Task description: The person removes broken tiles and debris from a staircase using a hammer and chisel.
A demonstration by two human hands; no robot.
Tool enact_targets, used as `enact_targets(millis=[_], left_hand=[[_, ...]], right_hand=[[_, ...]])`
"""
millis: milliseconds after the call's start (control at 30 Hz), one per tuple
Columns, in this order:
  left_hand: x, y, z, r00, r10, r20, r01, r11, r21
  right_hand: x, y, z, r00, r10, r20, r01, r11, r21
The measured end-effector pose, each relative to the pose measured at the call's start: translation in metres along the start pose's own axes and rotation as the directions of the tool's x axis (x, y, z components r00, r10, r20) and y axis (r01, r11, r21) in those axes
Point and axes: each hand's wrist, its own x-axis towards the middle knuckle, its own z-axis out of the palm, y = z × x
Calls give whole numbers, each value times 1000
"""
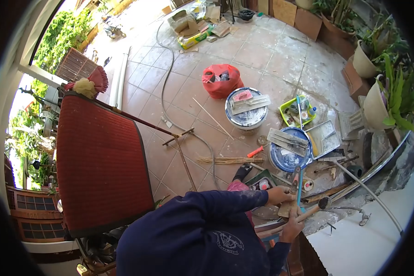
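My left hand (279, 195) is closed round a scraper (296, 178) that looks like a putty knife. Its handle end points away from me, and its tan, flat part shows below my fingers. Just beneath, my right hand (291, 227) is closed by a wooden stick (312, 213) with a dark, rounded end; the hand partly hides the grip. A thin turquoise rod (300, 188) passes behind the hands. Beyond them, a metal trowel (287, 141) lies on a blue-lidded bucket (280, 161).
Another bucket (250, 120) carries a trowel (250, 104), near a red bag (221, 79) and a green basket (287, 120). A paint tray (325, 138) is at the right. A hose (163, 92) crosses the tiles (188, 101). A red-covered panel (101, 161) stands left; potted plants (377, 110) line the right.
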Motion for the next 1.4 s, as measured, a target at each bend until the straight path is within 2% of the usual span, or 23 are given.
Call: enact_targets(millis=[67,133,233,333,433,533,600,633,667,700,733,800,833,967,1033,1200,1333,1400], left_hand=[[-6,-12,4,999,25,26,-28,994,105],[-10,-13,4,996,87,29,-92,966,242],[-27,0,12,992,126,-25,-107,916,386],[-28,-21,9,977,202,68,-213,935,283],[-39,-26,1,987,21,158,-46,986,157],[-42,-19,-6,983,-43,179,8,982,191],[-46,-8,-12,985,-26,173,-9,980,199],[-48,-3,-9,979,-50,199,7,977,212],[-53,0,-4,985,32,167,-64,979,194],[-50,-2,-7,976,10,216,-44,987,152],[-42,-2,-10,963,-17,269,-13,994,111],[-61,27,4,956,-129,264,134,991,0],[-57,29,4,956,-162,244,160,987,25],[-43,37,-3,879,-247,408,256,966,34],[-37,38,-3,838,-275,470,292,956,39],[-23,40,14,775,-384,502,325,923,205],[-9,22,24,751,-459,474,335,884,325],[-6,10,28,711,-514,479,373,854,362]], right_hand=[[-5,2,-15,1000,-5,-9,5,1000,21],[-10,12,-29,998,63,22,-64,998,22],[-18,13,-31,992,112,64,-117,990,77],[-26,2,-24,990,136,41,-139,986,91],[-30,-4,-25,986,148,75,-155,982,104],[-29,-2,-29,980,153,127,-169,978,125],[-29,1,-27,975,159,157,-186,966,177],[-30,-3,-23,974,171,146,-201,953,228],[-30,-10,-17,973,192,132,-220,941,256],[-34,-12,-13,980,182,77,-197,928,316],[-32,-8,-17,974,220,50,-225,924,310],[-37,-16,-15,972,228,-47,-193,901,388],[-41,-24,-15,970,239,-33,-202,878,434],[-56,-37,-13,979,203,-3,-161,787,595],[-64,-38,-17,975,217,-36,-149,772,618],[-82,-20,-24,962,239,-133,-78,708,702],[-97,-20,-25,933,263,-243,-29,732,680],[-102,-18,-23,894,299,-334,-1,746,666]])
